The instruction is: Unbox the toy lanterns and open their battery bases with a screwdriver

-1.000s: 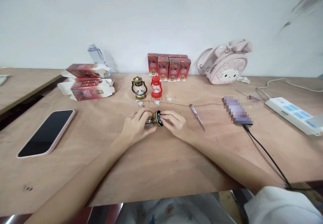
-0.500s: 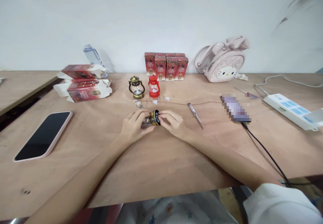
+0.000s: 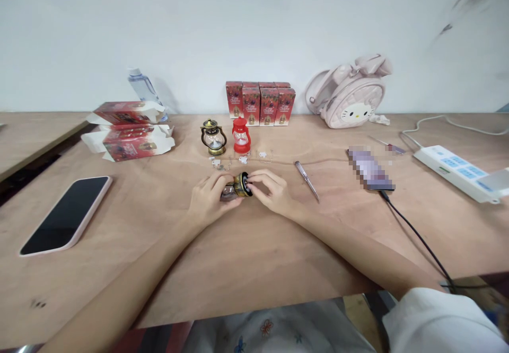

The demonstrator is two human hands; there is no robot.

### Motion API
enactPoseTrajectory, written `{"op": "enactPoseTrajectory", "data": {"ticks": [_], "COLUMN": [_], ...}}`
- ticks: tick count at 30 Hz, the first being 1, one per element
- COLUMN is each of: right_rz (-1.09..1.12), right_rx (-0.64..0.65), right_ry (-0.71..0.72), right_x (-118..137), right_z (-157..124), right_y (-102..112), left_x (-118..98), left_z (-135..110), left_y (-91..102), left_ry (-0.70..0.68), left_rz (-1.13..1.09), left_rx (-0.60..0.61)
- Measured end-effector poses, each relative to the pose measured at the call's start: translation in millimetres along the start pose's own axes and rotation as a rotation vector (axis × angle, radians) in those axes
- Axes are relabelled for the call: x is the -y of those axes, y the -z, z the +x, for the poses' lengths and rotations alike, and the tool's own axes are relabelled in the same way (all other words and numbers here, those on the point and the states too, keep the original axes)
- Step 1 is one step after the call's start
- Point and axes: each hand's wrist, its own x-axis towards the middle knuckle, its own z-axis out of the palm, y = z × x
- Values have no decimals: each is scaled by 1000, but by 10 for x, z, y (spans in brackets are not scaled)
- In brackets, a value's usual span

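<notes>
A small gold toy lantern [image 3: 237, 187] lies on its side between both hands at the middle of the wooden table [image 3: 246, 247]. My left hand [image 3: 209, 198] wraps its fingers round the lantern's clear body. My right hand [image 3: 269, 189] pinches the dark base end with its fingertips. Just behind stand a gold lantern [image 3: 212, 138] and a red lantern [image 3: 240, 135], both upright, with several tiny white and metal parts [image 3: 243, 159] scattered before them.
A screwdriver [image 3: 306, 174] lies right of my hands. A pink-cased phone [image 3: 66, 214] lies at the left, flattened red boxes [image 3: 127, 136] and a bottle [image 3: 143, 88] behind it. Red boxes [image 3: 260, 103] and a pink bag [image 3: 352, 98] stand at the wall. A corded device [image 3: 369, 169] and power strip [image 3: 457, 173] lie right.
The view has shifted slightly, so everything sits a bit lower-left. Both hands stay on the lying lantern, with the right fingers shifting a little on its base.
</notes>
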Motion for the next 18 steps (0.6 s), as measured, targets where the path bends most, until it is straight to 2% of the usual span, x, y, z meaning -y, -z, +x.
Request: {"op": "enactPoseTrajectory", "data": {"ticks": [9, 13, 16, 18], "right_rz": [4, 21, 64, 147], "right_rx": [31, 37, 6, -63], "right_ry": [-28, -4, -7, -93], "right_x": [-29, -25, -12, -13], "right_z": [-9, -10, -17, -26], "right_y": [-7, 5, -2, -33], "left_x": [19, 19, 21, 22], "left_z": [-6, -10, -19, -25], "left_y": [-24, -36, -48, -52], "left_ry": [-5, 41, 86, 108], "left_rz": [32, -28, -76, -79], "left_rx": [-3, -7, -16, -24]}}
